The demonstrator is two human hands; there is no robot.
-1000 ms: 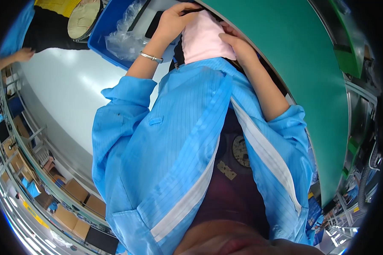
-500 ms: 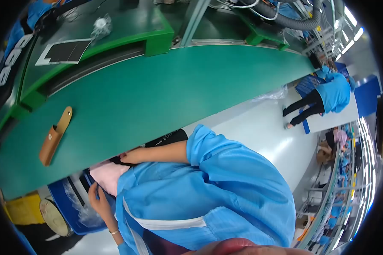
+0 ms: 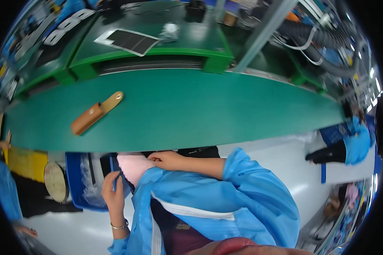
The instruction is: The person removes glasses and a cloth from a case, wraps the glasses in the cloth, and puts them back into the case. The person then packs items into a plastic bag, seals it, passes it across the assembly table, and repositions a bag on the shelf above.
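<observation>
Beyond our lap, the long green tabletop (image 3: pixel 217 106) sweeps nearly the whole width of the view, its near edge bowing just past our grips and its far edge meeting the raised green platforms (image 3: pixel 218 63). Past our right sleeve, a wide stretch of pale floor (image 3: pixel 268 170) runs between us and a person in blue (image 3: pixel 356 146). Left of our lap sits the blue bin (image 3: pixel 73 182), with clear plastic inside; farther left come the yellow container (image 3: pixel 27 163) and a round-topped stool (image 3: pixel 55 182), so that side is closer packed.

We see the pink cloth (image 3: pixel 132 167) at our lap, just below the tabletop's near edge and between our two grips. Our right grip (image 3: pixel 168 160) touches its right side with bent fingers; we cannot tell whether they clench it. Our left grip (image 3: pixel 114 189) is released, fingers loosely curled and apart, beside the bin and a little short of the cloth's left side. Smaller still, the brown case (image 3: pixel 88 119) lies slantwise on the tabletop's left part, its flap opened out.
</observation>
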